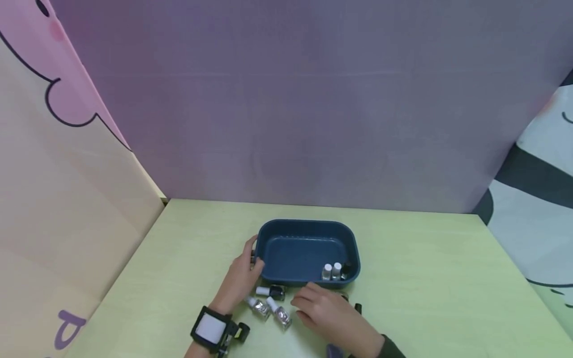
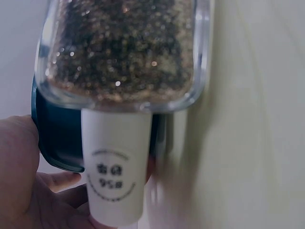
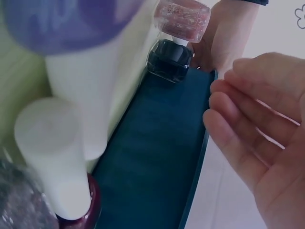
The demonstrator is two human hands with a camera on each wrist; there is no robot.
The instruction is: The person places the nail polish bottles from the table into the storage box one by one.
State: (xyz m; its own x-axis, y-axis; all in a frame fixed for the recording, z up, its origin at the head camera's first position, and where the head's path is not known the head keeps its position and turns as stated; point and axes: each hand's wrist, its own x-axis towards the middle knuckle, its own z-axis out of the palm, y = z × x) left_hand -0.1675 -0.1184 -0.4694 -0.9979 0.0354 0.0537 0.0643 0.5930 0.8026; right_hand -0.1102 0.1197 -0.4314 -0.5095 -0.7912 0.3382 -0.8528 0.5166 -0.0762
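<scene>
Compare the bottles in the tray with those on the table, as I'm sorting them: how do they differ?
The bottles in the blue tray stand upright in its near right corner; the bottles on the table lie on their sides in front of it. The tray bottles sit apart from both hands; the table bottles lie between the left hand and right hand. Both groups are small, mostly white-capped.

1. Tray [image 1: 295, 248] sits mid-desk [image 1: 425, 278], toward the near edge; its walls block any low pass.
2. Tray's far and left floor bare; three bottles [image 1: 335, 271] crowd its near right corner.
3. Loose bottles [image 1: 270, 301] clutter the strip between tray and near edge.
4. Left hand [image 1: 241, 281] against tray's left wall, right hand [image 1: 327, 311] over the near strip.
5. Desk's right side and far edge open.
</scene>
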